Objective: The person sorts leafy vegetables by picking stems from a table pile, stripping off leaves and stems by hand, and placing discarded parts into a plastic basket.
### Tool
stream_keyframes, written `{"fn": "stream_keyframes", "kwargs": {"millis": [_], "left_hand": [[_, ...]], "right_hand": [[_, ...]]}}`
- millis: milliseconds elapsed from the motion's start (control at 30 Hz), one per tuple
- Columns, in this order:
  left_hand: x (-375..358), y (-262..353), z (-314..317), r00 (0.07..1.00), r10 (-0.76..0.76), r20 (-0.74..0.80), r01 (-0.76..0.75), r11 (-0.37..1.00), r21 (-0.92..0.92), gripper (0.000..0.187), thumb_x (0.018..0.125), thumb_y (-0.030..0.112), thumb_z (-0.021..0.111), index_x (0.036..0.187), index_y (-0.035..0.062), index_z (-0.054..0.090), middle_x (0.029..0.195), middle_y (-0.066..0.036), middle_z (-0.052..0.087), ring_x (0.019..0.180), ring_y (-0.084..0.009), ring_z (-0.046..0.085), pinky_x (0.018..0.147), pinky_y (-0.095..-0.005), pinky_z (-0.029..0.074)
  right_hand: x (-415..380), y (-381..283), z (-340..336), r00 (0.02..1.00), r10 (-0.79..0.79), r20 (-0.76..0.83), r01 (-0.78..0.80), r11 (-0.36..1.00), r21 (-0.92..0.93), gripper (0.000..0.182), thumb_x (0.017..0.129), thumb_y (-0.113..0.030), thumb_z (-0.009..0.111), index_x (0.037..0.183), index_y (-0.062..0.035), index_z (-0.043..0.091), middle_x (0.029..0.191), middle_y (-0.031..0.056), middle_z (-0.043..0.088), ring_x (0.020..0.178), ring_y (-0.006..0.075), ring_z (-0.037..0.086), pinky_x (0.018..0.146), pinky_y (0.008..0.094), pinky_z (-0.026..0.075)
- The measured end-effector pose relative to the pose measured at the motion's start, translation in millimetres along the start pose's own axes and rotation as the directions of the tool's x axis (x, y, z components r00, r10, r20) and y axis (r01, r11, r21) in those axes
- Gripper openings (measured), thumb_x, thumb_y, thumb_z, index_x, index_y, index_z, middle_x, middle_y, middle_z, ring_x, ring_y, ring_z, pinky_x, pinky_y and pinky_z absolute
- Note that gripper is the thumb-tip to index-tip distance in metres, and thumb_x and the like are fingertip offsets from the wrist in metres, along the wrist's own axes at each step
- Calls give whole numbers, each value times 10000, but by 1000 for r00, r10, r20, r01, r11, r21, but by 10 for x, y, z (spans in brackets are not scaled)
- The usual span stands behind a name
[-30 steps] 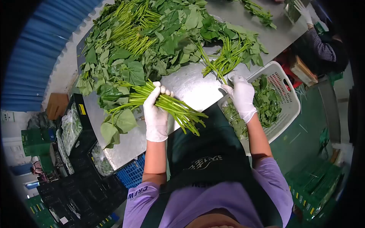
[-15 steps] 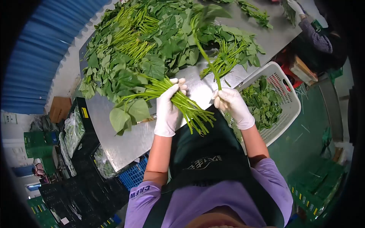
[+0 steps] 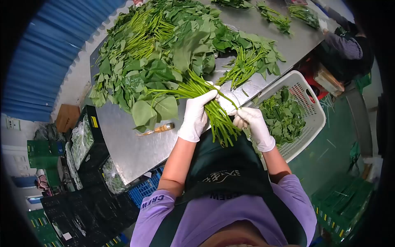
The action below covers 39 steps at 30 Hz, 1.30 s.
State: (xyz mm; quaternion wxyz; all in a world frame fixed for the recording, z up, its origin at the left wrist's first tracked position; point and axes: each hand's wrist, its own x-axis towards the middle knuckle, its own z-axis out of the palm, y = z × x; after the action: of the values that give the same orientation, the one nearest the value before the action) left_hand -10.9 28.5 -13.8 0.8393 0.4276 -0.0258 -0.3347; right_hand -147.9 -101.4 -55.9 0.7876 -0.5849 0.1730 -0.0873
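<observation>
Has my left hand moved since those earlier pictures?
Yes. The left hand, gripping the bunch of stems, has shifted rightward in view, closer to the white basket, which has stayed in nearly the same spot.

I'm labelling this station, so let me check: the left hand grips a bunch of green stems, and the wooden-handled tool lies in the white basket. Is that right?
Not quite: the head view shows the wooden-handled tool on the metal table, not in the white basket. The left hand does grip a bunch of green stems.
</observation>
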Motion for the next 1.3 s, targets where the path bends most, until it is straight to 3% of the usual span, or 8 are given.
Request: {"fn": "stream_keyframes", "kwargs": {"millis": [300,533,700,867,967,1100,1233,1300], "left_hand": [[-148,-437,133,993,2,-121,-10,998,-70,163,738,-43,659,900,-29,642,843,-78,637,733,-156,615,649,-272,494],[-155,-82,24,943,240,-229,-244,970,13,183,756,-18,674,934,-15,630,835,-55,624,705,-141,591,622,-279,494],[-170,-409,31,990,91,-107,-55,952,303,186,795,28,648,971,-8,598,844,-75,633,707,-169,627,647,-279,505],[-210,-509,63,975,208,78,-222,909,354,207,770,12,671,955,43,581,871,-25,605,792,-111,575,740,-237,461],[-226,-431,21,984,163,69,-174,826,537,203,758,18,683,931,47,580,875,-23,597,810,-108,565,750,-235,454],[-299,-365,84,956,294,-14,-258,861,438,256,763,18,679,1000,39,584,888,-38,597,787,-125,571,750,-256,466],[-252,97,-27,937,274,-215,-271,961,47,240,797,-6,640,1019,44,566,894,-60,611,785,-153,587,743,-288,476],[-161,183,-213,928,316,-199,-301,948,102,235,760,-42,650,960,55,571,865,-39,597,778,-135,580,728,-267,474]], "right_hand": [[39,219,-223,933,47,-358,201,756,623,302,940,-201,481,1054,69,554,906,130,627,762,137,591,679,202,439],[21,261,-1228,787,39,-615,479,589,651,422,906,-294,552,1241,-46,486,1058,90,602,898,93,566,673,177,454],[-39,-277,-308,981,-89,-172,87,996,-18,298,833,-135,625,1106,-18,606,823,29,651,651,49,565,551,159,423],[56,-227,69,933,-350,-86,294,876,-382,133,757,-75,654,872,-10,670,740,69,634,586,130,574,549,237,449],[139,-62,74,731,-674,102,573,527,-628,124,738,-64,651,850,-11,661,694,86,597,568,196,567,560,274,461],[39,-9,-113,855,-477,-204,254,728,-637,105,847,-69,569,856,-2,649,773,59,625,678,114,574,568,235,434],[258,70,-896,816,-185,-547,437,817,376,272,910,-210,541,1072,6,566,1008,95,623,800,92,580,611,180,431],[361,95,-867,877,-102,-469,275,908,315,402,895,-258,555,1173,26,495,898,109,654,732,101,595,585,207,449]]}}
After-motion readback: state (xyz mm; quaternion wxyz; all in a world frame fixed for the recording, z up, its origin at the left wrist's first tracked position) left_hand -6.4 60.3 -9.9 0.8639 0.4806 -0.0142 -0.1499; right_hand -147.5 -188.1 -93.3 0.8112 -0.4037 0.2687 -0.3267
